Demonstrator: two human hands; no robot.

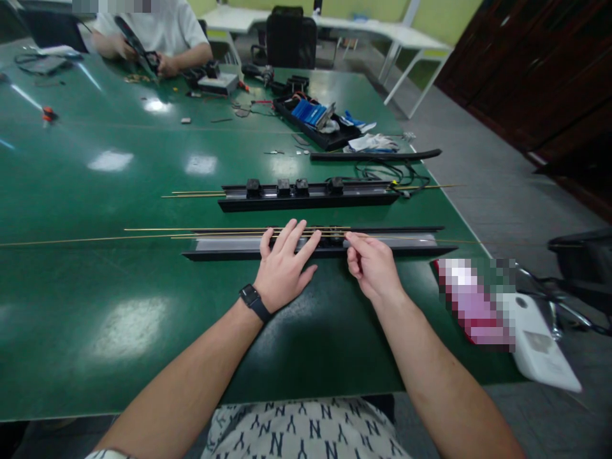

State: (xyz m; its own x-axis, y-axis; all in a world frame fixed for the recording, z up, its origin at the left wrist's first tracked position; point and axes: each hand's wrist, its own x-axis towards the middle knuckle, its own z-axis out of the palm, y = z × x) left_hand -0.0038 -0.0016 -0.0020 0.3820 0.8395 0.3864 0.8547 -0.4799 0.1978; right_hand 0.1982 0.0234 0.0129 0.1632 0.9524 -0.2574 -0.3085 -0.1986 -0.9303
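A long black rail (396,248) with a pale inner strip lies across the green table (95,306) in front of me. Several thin brass rods (191,231) run along its top and stick out far to the left. My left hand (284,268), with a dark watch on the wrist, lies flat and open on the rail and rods, fingers spread. My right hand (373,264) is just to its right, fingers closed in a pinch on one brass rod at the rail's top edge.
A second black rail (310,196) with small black blocks on it lies further back, with a cable at its right end. Behind it sit a curved black strip (377,155) and a black tray (320,127) of parts. Another person (153,38) works at the far left. A white device (540,344) overhangs the table's right edge.
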